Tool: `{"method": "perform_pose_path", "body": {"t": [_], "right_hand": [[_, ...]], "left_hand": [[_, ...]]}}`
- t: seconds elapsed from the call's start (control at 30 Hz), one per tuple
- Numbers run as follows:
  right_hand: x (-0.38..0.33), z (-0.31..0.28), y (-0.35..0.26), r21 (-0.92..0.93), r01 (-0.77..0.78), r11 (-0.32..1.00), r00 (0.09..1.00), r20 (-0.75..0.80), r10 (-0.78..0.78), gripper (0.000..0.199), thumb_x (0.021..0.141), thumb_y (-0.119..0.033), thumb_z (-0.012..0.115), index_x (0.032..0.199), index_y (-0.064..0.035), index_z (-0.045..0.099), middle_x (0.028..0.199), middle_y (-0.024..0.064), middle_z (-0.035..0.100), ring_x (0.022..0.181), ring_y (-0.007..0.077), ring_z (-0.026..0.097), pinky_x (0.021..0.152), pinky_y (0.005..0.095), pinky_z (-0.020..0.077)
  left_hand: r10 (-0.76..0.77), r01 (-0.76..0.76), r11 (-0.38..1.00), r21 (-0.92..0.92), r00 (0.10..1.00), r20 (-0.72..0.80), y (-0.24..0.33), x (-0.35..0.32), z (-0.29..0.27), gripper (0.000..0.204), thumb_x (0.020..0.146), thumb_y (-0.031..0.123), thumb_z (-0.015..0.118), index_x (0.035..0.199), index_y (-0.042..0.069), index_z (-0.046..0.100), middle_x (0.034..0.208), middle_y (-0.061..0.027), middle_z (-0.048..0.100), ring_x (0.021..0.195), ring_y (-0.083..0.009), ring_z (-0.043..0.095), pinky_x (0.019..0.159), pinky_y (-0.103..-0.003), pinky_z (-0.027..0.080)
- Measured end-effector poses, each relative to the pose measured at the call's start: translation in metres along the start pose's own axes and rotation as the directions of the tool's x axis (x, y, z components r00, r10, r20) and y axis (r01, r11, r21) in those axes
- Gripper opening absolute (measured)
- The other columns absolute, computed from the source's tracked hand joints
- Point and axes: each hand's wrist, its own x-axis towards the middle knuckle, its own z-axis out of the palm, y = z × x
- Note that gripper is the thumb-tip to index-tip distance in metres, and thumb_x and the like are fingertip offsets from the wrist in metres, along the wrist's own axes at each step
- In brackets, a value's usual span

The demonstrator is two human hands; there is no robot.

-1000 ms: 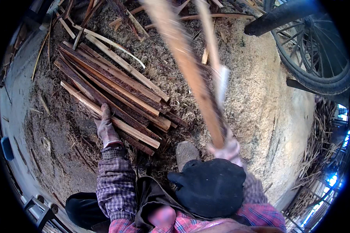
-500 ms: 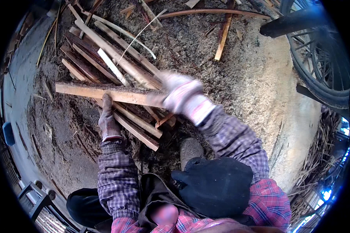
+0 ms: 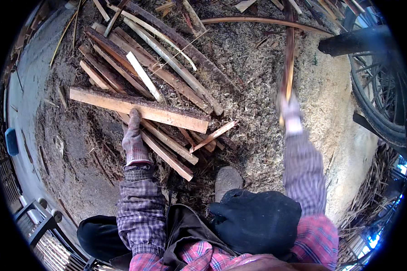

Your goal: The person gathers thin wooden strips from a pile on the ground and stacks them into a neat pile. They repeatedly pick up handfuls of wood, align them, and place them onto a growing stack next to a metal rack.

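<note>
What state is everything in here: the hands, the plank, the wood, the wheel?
Left hand: gloved, pressed flat on the plank.
Right hand: gloved, raised, gripping a long stick, blurred.
Plank: lying flat across the pile.
Long stick: held up off the ground.
Wood strips: split, stacked loosely.
Sawdust ground: littered with chips.
Wheel: standing at the edge.

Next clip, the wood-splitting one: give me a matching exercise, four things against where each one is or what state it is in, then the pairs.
Things:
1. left hand
2. right hand
3. wide plank
4. wheel

Places or states:
A. at the right edge of the view
B. lying crosswise on the pile of split strips
C. raised, gripping a long dark stick
D. gloved, resting on the plank

Pairs: 1-D, 2-C, 3-B, 4-A
</note>
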Motion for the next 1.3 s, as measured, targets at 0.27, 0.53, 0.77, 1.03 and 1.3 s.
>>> {"method": "perform_pose_path", "body": {"t": [0.27, 0.53, 0.77, 1.03, 1.3], "right_hand": [[-0.171, -0.028, 0.14, -0.394, -0.356, 0.847, 0.932, -0.087, 0.351, 0.034, 0.078, -0.036, 0.062, 0.105, -0.0161, 0.058, 0.094, 0.0031, 0.063, 0.085, 0.0202, 0.059, 0.081, 0.0348, 0.0446], [0.027, -0.104, 0.07, -0.548, 0.454, 0.703, 0.755, -0.182, -0.63, 0.033, 0.084, -0.03, 0.056, 0.112, -0.0146, 0.054, 0.087, 0.0024, 0.063, 0.07, 0.0132, 0.06, 0.057, 0.0219, 0.0493], [0.21, -0.12, -0.065, -0.87, 0.367, 0.328, 0.48, -0.125, -0.868, 0.074, 0.076, -0.045, 0.062, 0.133, -0.0103, 0.029, 0.118, 0.013, 0.053, 0.103, 0.0268, 0.055, 0.089, 0.034, 0.0446], [0.191, -0.103, -0.129, -0.874, 0.286, 0.393, 0.946, 0.191, -0.261, 0.095, 0.07, -0.061, 0.06, 0.14, -0.0155, 0.013, 0.126, 0.0142, 0.047, 0.11, 0.0275, 0.052, 0.089, 0.041, 0.0462], [0.176, -0.089, -0.109, -0.721, 0.165, 0.673, 0.974, 0.013, -0.224, 0.093, 0.076, -0.047, 0.062, 0.141, -0.0167, 0.004, 0.122, 0.0182, 0.05, 0.103, 0.0313, 0.056, 0.088, 0.0429, 0.0466]], "left_hand": [[0.058, -0.058, 0.998, -0.02, 0.998, 0.019, 0.005, -0.01, 0.01, 0.059, 0.076, 0.039, 0.069, 0.118, 0.001, 0.052, 0.11, -0.0072, 0.056, 0.096, -0.0167, 0.055, 0.084, -0.029, 0.045], [-0.039, 0.039, 0.999, -0.004, 0.999, 0.006, 0.006, -0.015, 0.021, 0.063, 0.074, 0.042, 0.069, 0.121, 0.005, 0.047, 0.109, -0.0089, 0.055, 0.093, -0.0206, 0.057, 0.083, -0.032, 0.048], [-0.052, 0.051, 0.998, 0.023, 0.998, 0.033, -0.002, -0.005, 0.016, 0.06, 0.077, 0.047, 0.063, 0.119, 0.006, 0.05, 0.107, -0.0069, 0.056, 0.095, -0.0194, 0.056, 0.083, -0.033, 0.048], [-0.041, 0.039, 0.999, -0.028, 0.997, -0.06, -0.007, 0.002, 0.0, 0.056, 0.078, 0.044, 0.063, 0.117, 0.006, 0.05, 0.106, -0.0068, 0.058, 0.093, -0.0204, 0.057, 0.084, -0.033, 0.048], [-0.026, 0.025, 1.0, -0.006, 0.999, -0.033, 0.003, -0.012, 0.022, 0.052, 0.079, 0.042, 0.063, 0.114, 0.006, 0.054, 0.103, -0.0065, 0.059, 0.088, -0.0194, 0.059, 0.08, -0.031, 0.05]]}}
